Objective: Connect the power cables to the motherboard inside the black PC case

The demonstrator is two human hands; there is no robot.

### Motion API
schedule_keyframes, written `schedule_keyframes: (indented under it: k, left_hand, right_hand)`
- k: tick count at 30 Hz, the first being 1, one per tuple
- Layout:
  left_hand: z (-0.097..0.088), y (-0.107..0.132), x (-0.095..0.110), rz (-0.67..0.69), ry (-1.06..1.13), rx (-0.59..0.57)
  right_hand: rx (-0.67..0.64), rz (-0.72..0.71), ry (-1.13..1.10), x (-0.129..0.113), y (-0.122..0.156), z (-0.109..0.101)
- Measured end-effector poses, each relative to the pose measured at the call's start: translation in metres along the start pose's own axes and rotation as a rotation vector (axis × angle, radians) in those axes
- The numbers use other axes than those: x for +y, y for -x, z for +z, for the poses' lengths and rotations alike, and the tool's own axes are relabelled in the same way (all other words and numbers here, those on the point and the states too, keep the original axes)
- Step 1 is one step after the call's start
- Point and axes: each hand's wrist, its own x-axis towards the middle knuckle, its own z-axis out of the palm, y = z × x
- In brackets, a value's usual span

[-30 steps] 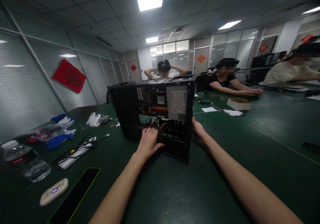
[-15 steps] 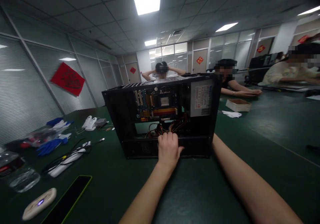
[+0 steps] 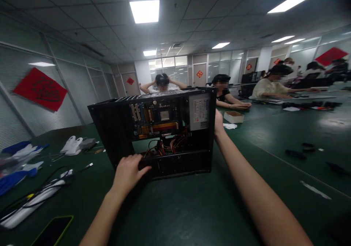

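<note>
Hands [image 3: 128, 171] clasp computer case [image 3: 156, 129] at lower edge and right side.

Nothing can be read. The white label [image 3: 201, 111] on the grey box inside the black computer case [image 3: 115, 129] carries print — too small to make out. The red paper [image 3: 40, 89] on the far left wall shows a dark pattern — blurred.

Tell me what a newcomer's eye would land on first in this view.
The open black computer case standing on the green table at centre, its circuit board and coloured wires exposed. The left hand grips its lower front edge and the right hand is pressed to its right side. After that, the red paper decoration on the left wall and the people seated behind the case.
</note>
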Motion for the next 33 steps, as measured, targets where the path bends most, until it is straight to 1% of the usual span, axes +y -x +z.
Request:
schedule_keyframes:
  k: [2, 3, 4, 5, 6, 7, 8, 9, 10, 11, 12, 13, 14, 15, 17, 18, 19, 20, 22, 24, 28, 33]
  left_hand:
    - [-0.002, 0.0, 0.0, -0.008, -0.023, -0.012]
    - [-0.002, 0.0, 0.002, -0.015, -0.031, -0.007]
    - [-0.002, 0.0, 0.004, -0.023, -0.037, -0.001]
    - [-0.002, 0.0, 0.007, -0.029, -0.037, 0.003]
    - [-0.002, 0.0, 0.009, -0.034, -0.035, 0.006]
    - [-0.002, 0.0, 0.011, -0.039, -0.031, 0.011]
    - [-0.003, 0.0, 0.013, -0.043, -0.028, 0.018]
    - [-0.003, 0.001, 0.014, -0.047, -0.028, 0.029]
    - [-0.003, 0.001, 0.015, -0.048, -0.032, 0.041]
    - [-0.003, 0.002, 0.016, -0.044, -0.036, 0.053]
    - [-0.003, 0.003, 0.017, -0.04, -0.041, 0.065]
    - [-0.003, 0.003, 0.018, -0.034, -0.045, 0.075]
    - [-0.003, 0.004, 0.019, -0.029, -0.048, 0.086]
    - [-0.003, 0.004, 0.019, -0.026, -0.049, 0.096]
    - [-0.001, 0.005, 0.02, -0.025, -0.05, 0.119]
    - [0.0, 0.005, 0.021, -0.024, -0.05, 0.131]
    - [0.001, 0.005, 0.021, -0.023, -0.05, 0.139]
    - [0.002, 0.005, 0.022, -0.021, -0.049, 0.145]
    - [0.003, 0.005, 0.022, -0.022, -0.047, 0.152]
    - [0.003, 0.005, 0.023, -0.023, -0.046, 0.159]
    - [0.004, 0.006, 0.024, -0.019, -0.041, 0.169]
    - [0.004, 0.007, 0.024, -0.019, -0.04, 0.172]
  right_hand:
    - [0.242, -0.267, 0.072, -0.039, 0.004, 0.002]
    - [0.319, -0.411, 0.1, -0.06, 0.01, 0.004]
    - [0.352, -0.547, 0.116, -0.082, 0.019, 0.006]
    - [0.341, -0.679, 0.128, -0.102, 0.031, 0.009]
    - [0.282, -0.77, 0.159, -0.12, 0.044, 0.013]
    - [0.186, -0.823, 0.206, -0.134, 0.058, 0.018]
    - [0.062, -0.865, 0.261, -0.144, 0.071, 0.025]
    - [-0.083, -0.884, 0.318, -0.149, 0.084, 0.032]
    - [-0.247, -0.886, 0.38, -0.149, 0.094, 0.041]
    - [-0.409, -0.874, 0.451, -0.143, 0.102, 0.051]
    - [-0.553, -0.831, 0.532, -0.133, 0.108, 0.062]
    - [-0.654, -0.748, 0.627, -0.119, 0.111, 0.072]
    - [-0.732, -0.632, 0.713, -0.101, 0.113, 0.081]
    - [-0.805, -0.486, 0.77, -0.082, 0.113, 0.089]
    - [-0.942, -0.176, 0.786, -0.045, 0.111, 0.1]
    - [-1.03, -0.054, 0.762, -0.029, 0.11, 0.104]
    - [-1.169, 0.033, 0.743, -0.016, 0.109, 0.105]
    - [-1.225, 0.063, 0.74, -0.007, 0.108, 0.105]
    - [-1.285, 0.052, 0.733, 0.003, 0.107, 0.103]
    - [-1.281, 0.041, 0.719, 0.004, 0.106, 0.099]
    - [-1.314, 0.136, 0.678, 0.001, 0.104, 0.096]
    - [-1.323, 0.152, 0.664, 0.007, 0.103, 0.099]
